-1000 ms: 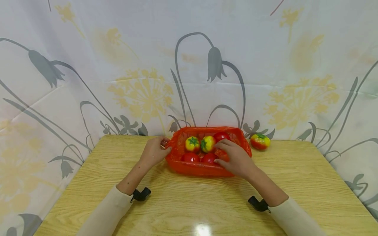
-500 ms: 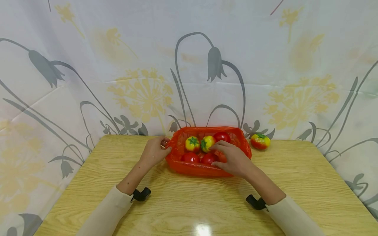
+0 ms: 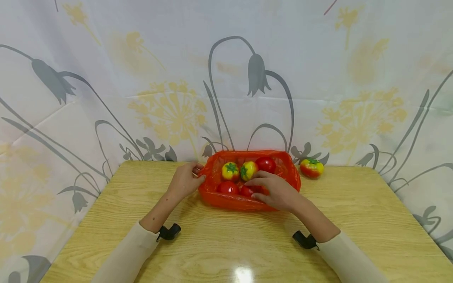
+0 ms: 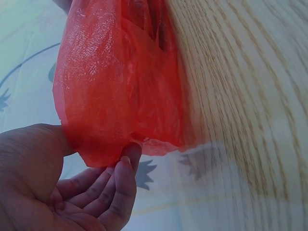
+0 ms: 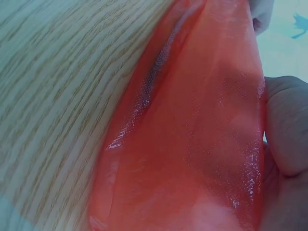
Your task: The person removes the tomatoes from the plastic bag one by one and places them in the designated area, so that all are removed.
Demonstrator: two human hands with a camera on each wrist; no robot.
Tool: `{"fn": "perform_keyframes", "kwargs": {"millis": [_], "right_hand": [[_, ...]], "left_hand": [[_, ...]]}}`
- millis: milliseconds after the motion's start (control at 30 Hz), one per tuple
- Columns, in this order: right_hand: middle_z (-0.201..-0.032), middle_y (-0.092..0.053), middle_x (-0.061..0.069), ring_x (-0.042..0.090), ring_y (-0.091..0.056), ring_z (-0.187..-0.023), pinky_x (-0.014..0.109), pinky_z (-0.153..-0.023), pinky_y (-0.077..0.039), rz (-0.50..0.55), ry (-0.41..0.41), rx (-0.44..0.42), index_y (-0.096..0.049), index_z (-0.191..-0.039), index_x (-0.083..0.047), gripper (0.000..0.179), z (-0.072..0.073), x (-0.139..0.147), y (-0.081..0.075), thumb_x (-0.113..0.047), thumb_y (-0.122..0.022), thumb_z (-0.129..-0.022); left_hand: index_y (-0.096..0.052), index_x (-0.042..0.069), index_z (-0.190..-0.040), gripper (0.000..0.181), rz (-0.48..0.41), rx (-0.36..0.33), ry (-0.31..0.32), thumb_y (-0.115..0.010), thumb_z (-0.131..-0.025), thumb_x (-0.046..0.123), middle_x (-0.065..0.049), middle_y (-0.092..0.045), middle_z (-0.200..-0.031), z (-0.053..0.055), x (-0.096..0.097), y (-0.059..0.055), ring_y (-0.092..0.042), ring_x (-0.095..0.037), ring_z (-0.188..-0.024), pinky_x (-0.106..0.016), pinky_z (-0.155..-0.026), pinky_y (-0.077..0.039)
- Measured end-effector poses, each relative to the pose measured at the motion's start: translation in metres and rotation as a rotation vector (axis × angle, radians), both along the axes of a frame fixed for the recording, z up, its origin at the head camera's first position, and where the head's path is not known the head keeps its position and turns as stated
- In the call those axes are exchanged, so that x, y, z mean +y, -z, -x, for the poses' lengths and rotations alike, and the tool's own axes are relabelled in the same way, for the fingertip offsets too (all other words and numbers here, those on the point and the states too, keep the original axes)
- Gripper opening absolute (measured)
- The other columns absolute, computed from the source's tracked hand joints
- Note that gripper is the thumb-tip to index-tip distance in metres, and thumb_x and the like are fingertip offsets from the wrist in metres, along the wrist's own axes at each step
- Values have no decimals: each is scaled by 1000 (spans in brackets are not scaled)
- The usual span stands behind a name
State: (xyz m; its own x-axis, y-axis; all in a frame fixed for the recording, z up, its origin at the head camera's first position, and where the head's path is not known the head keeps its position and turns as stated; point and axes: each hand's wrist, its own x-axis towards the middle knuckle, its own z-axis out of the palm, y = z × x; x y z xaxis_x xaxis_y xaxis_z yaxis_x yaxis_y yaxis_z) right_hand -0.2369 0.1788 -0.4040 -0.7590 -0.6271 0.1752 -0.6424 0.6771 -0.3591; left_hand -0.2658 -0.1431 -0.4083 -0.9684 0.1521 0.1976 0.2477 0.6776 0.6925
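A red translucent plastic bag (image 3: 233,201), its mouth spread wide, lies near the back of the wooden table. Two yellow-and-red tomatoes with green tops (image 3: 231,171) and several glossy red tomatoes (image 3: 228,188) are inside it. My left hand (image 3: 185,183) pinches the bag's left edge between thumb and fingers; the left wrist view shows the film (image 4: 96,96) in that pinch. Inside the bag, my right hand (image 3: 277,191) has its fingers and thumb curved round the front red tomato (image 3: 247,191), partly hiding it. In the right wrist view, the bag's side covers most of that hand.
Another yellow-and-red tomato (image 3: 312,168) sits on the table just right of the bag. A printed fabric backdrop (image 3: 170,78) rises directly behind the table (image 3: 212,243).
My right hand has shifted left and slightly lower inside the bag, its fingers coming over the front red tomato. The left hand keeps its hold on the bag's edge.
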Motion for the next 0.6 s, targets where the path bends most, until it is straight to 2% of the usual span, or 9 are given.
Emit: {"fn": "perform_keyframes", "kwargs": {"millis": [267,600], "right_hand": [[-137,-67,7,29,-62,-127,50,-104,-56,-19,18,-35,-74,-133,-17,43,0,2,1,-23,-85,-91],[-137,-68,5,28,-62,-127,49,-105,-56,4,39,-50,-73,-132,-16,44,-1,1,2,-23,-86,-91]], "left_hand": [[-73,-1,-116,26,-2,-11,-5,-76,-94,12,-12,-75,-102,1,0,0,-72,-26,-89,-37,-76,-64],[-73,-1,-116,26,5,0,4,-76,-94,12,-12,-75,-102,0,-1,-2,-72,-26,-87,-37,-77,-64]]}}
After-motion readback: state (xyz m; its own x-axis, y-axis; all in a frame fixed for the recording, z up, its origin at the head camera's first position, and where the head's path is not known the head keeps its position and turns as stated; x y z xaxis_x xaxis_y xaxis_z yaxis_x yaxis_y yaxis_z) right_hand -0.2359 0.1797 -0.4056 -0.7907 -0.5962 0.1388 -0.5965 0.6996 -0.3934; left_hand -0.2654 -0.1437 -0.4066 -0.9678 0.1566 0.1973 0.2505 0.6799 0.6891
